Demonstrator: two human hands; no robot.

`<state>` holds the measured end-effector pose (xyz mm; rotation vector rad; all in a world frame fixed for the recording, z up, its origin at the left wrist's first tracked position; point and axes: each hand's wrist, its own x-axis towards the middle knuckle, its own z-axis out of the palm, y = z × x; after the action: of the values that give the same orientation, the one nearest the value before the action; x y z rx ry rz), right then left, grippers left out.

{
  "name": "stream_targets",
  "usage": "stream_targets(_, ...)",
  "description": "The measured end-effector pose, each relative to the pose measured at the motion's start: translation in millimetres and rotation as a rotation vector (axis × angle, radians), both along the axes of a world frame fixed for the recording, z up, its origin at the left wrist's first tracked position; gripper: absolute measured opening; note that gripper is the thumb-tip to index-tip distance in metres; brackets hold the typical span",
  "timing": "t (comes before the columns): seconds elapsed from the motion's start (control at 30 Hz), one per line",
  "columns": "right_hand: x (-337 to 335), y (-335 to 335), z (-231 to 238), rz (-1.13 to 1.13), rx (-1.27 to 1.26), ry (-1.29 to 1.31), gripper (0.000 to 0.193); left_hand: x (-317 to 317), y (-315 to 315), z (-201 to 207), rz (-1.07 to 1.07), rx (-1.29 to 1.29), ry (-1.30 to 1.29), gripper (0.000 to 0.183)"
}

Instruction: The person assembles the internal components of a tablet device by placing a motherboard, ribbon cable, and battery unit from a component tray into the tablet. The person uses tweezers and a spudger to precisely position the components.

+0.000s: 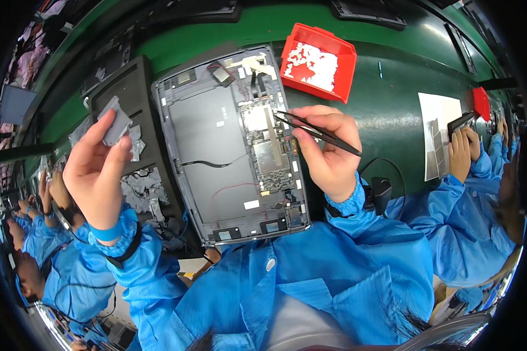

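Observation:
My left hand [96, 172] is raised at the left, thumb and fingers pinching a small thin grey plate [118, 121]. In my right hand [334, 153] is a pair of black tweezers [325, 134], with the tips over the upper part of a circuit board [269, 146]; whether they touch it I cannot tell. That board runs along the right side of an opened tablet-like device [214, 140], which lies in front of me with its inside facing up. A black cable [205, 164] and thin wires cross its grey casing.
A red bin [346, 73] of small white pieces stands beyond the device's right corner. Left of the device, a dark tray [152, 108] holds several grey metal parts [143, 190]. A printed sheet [436, 137] lies at the right. Co-workers in blue sit on both sides.

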<state>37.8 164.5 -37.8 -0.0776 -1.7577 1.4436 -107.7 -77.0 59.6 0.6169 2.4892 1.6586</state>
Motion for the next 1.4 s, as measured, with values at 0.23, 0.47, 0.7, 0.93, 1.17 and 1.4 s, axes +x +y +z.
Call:
stream_targets(0.23,-1.8,3.9,1.8,-0.09,0.254,0.014,0.027,9.1,80.8,-10.6,-0.134,0.158,0.222,0.016)
stream_targets(0.47,-4.9,-1.3,7.7,-0.136,0.33,0.039,0.027,4.4,108.8,-18.2,-0.316,0.243,-0.292,0.012)
stream_targets(0.7,-7.2,-4.6,2.5,-0.147,0.237,0.06,0.029,-3.5,111.5,-29.4,-0.467,0.3,-0.388,0.005)
stream_targets(0.93,2.4,-6.0,7.4,0.132,-0.471,0.161,0.026,6.0,111.9,-28.0,-0.42,0.33,-0.514,0.02)
stream_targets(1.17,3.2,-0.1,19.0,0.166,-0.722,0.068,0.02,12.8,121.9,-24.8,-0.294,0.361,-0.432,0.04)
stream_targets(1.4,-1.2,4.0,18.0,0.192,-0.829,0.044,0.018,9.8,125.9,-25.6,-0.31,0.369,-0.409,0.041)
